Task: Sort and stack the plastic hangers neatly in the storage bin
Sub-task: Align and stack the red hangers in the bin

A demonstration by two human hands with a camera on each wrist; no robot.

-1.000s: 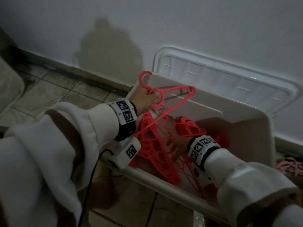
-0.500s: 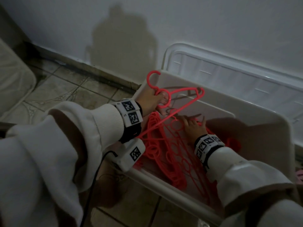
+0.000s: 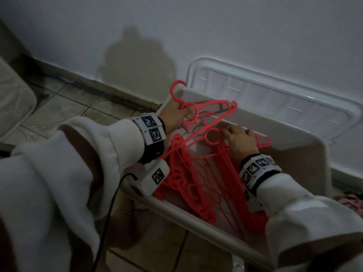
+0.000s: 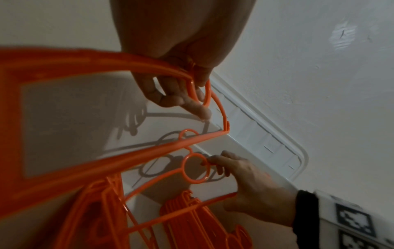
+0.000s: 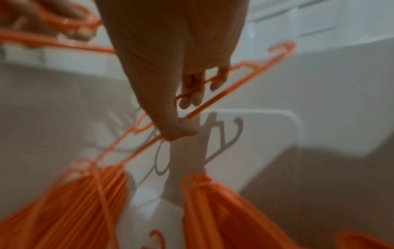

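Hangers (image 3: 198, 179) in bin (image 3: 294, 152) on tiled floor (image 3: 64, 107) — each hand (image 3: 172, 116) (image 3: 240, 143) gripping one.

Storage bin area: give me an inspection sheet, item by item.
Surface: tiled floor; the storage bin stands on it by the wall.
Job's things: red hangers piled in two bundles inside the bin; one raised hanger above them.
Clutter: pink item on the floor at the right edge, too dim to identify.
Hands: left hand grips the raised hanger near its hook; right hand holds another hanger by the far wall.
Cables: black cable runs down from the left wrist unit.
Surroundings: white wall; bin lid leaning against it.
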